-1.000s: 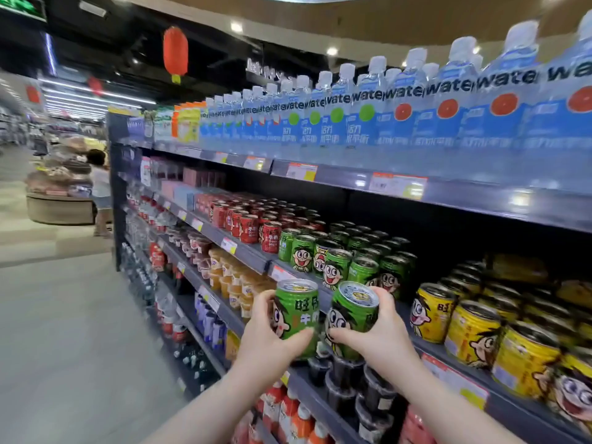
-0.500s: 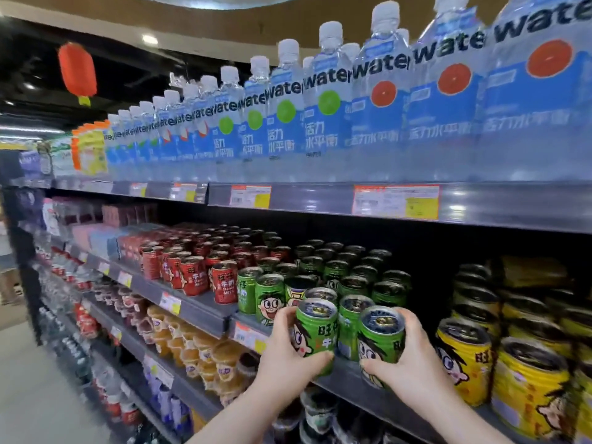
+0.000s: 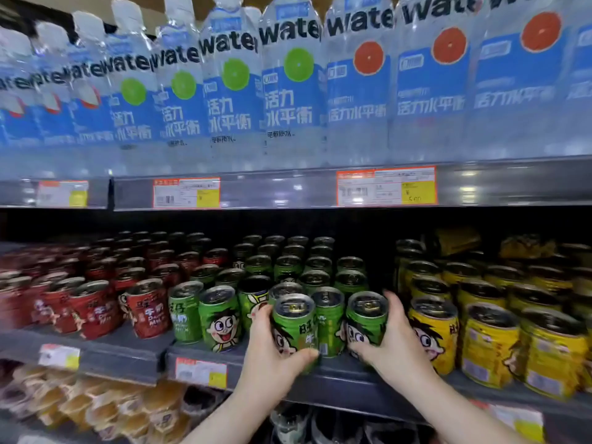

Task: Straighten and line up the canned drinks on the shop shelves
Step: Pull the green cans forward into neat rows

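Gripping one green can [image 3: 296,325] with the left hand [image 3: 272,357], curling fingers round its left side and laying the thumb low across the front, probably to turn the cartoon face outward. Gripping a second green can [image 3: 366,318] with the right hand [image 3: 394,344] in mirror fashion, wrapping fingers behind its right side and tucking the thumb under the front. Holding both at the front lip of the shelf [image 3: 336,376], leaning slightly toward the camera; not managing to tell whether the bases are resting on it. Bracketing a third green can [image 3: 328,318] standing between the two, seemingly to close up the front row on either side of it. Noting further left two front-row green cans [image 3: 221,318] facing different ways and sitting unevenly, so likely needing the same treatment. Noting red cans [image 3: 147,309] beyond those, several leaning, and yellow cans [image 3: 490,344] just beside the right hand. Seeing a price tag [image 3: 201,372] on the shelf edge below the green section, and water bottles [image 3: 294,91] lining the shelf above. Judging the green row as partly done.
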Motion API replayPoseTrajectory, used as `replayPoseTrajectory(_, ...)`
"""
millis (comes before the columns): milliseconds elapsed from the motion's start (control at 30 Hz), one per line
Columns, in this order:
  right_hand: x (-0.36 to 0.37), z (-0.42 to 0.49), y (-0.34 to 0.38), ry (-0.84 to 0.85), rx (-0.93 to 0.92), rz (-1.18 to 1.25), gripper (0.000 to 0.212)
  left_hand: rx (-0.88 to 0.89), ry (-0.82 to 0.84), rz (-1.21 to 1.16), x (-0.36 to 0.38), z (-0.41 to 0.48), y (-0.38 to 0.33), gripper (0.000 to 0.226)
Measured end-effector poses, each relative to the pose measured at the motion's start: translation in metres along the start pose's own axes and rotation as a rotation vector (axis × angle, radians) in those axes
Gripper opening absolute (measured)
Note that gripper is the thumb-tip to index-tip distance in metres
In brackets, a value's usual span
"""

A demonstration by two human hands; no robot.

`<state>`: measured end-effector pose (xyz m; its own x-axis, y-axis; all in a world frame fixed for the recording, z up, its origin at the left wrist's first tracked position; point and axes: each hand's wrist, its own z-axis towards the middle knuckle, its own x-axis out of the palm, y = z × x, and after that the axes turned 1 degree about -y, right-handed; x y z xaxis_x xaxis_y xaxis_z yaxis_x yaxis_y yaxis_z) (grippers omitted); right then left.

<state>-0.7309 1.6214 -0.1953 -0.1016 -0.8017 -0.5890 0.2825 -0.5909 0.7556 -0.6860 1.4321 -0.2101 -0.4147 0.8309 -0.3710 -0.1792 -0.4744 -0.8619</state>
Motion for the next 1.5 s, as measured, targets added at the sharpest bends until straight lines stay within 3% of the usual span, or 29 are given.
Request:
replayPoseTrajectory(267, 0.013, -0.026, 0.023, -0.138, 0.029, -0.283, 0.107, 0.102, 0.054, 0.05, -0.007, 0.002, -0.001, 0.092)
replayPoseTrajectory(367, 0.015, -0.036, 0.042, -0.227, -0.197, -0.461, 0.076, 0.095, 0.101, 0.053, -0.011, 0.005, -0.002, 0.096)
replayPoseTrajectory(467, 0.021, -0.03, 0.067, -0.091, -0.364, -0.55, 0.058, 0.131, 0.12, 0.05, -0.014, 0.008, -0.002, 0.088)
replayPoseTrajectory(633, 0.032, -0.01, 0.085, 0.174, -0.282, -0.705, 0.084, 0.204, 0.082, 0.074, -0.023, 0.011, 0.006, 0.083)
replayPoseTrajectory(800, 0.039, -0.01, 0.089, 0.278, -0.328, -0.679, 0.096, 0.178, 0.146, 0.07, -0.035, 0.016, 0.016, 0.089)
replayPoseTrajectory(1100, 0.064, 0.007, 0.109, 0.183, -0.429, -0.845, 0.084, 0.072, 0.151, 0.066, -0.052, 0.03, 0.02, 0.103)
replayPoseTrajectory(1400, 0.085, 0.02, 0.101, 0.131, -0.392, -0.978, 0.078, -0.012, 0.178, 0.063, -0.044, 0.031, 0.023, 0.094)
replayPoseTrajectory(1500, 0.081, 0.019, 0.103, 0.178, -0.36, -0.971, 0.081, 0.037, 0.149, 0.052, -0.047, 0.022, 0.017, 0.089)
